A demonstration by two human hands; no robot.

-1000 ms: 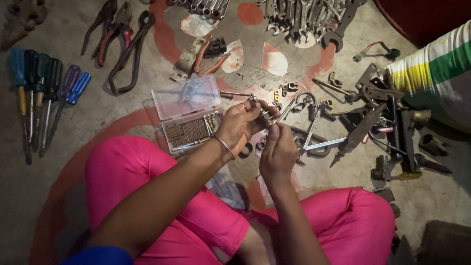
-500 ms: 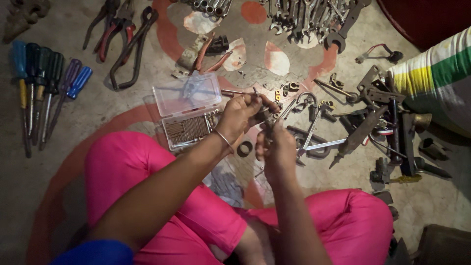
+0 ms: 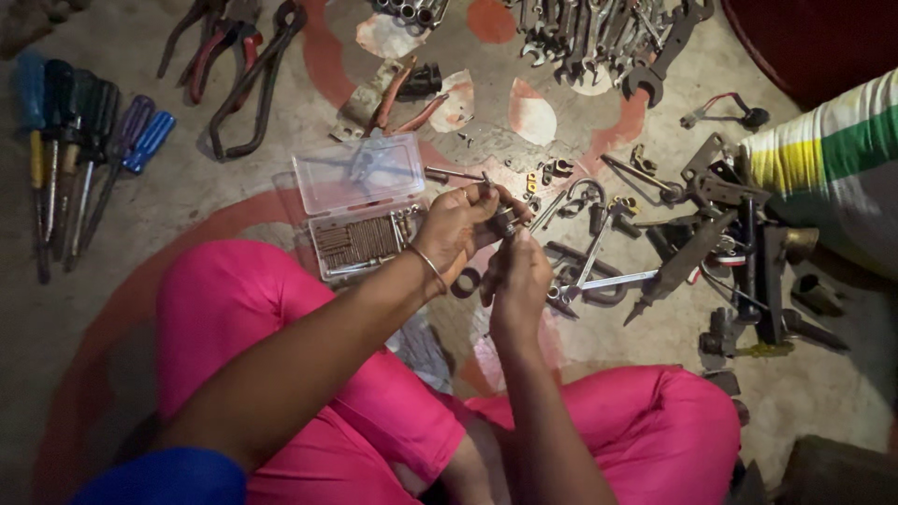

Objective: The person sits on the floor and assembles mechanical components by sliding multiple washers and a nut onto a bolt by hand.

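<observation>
In the middle of the frame my left hand (image 3: 458, 229) still pinches the small metal piece (image 3: 506, 222), now raised higher above the floor (image 3: 187, 187). My right hand (image 3: 516, 276) has closed on it from below, so both hands work it together.

Crowded ahead and to the right: loose spanners and metal parts (image 3: 599, 252) lying just beyond the left hand (image 3: 458, 234) and right hand (image 3: 514, 276), denser clutter of dark tools (image 3: 739, 243) farther right, a striped sack (image 3: 832, 159) closing that side. Blocked on the left front by an open clear plastic case (image 3: 360, 210), touching the pink-clad knee (image 3: 234, 299). Bare floor (image 3: 168, 206) between case and screwdriver row (image 3: 75, 150). Pliers (image 3: 238, 65) and wrench heap (image 3: 599, 37) across the far edge. Open strip of floor (image 3: 617, 341) before the right leg.
</observation>
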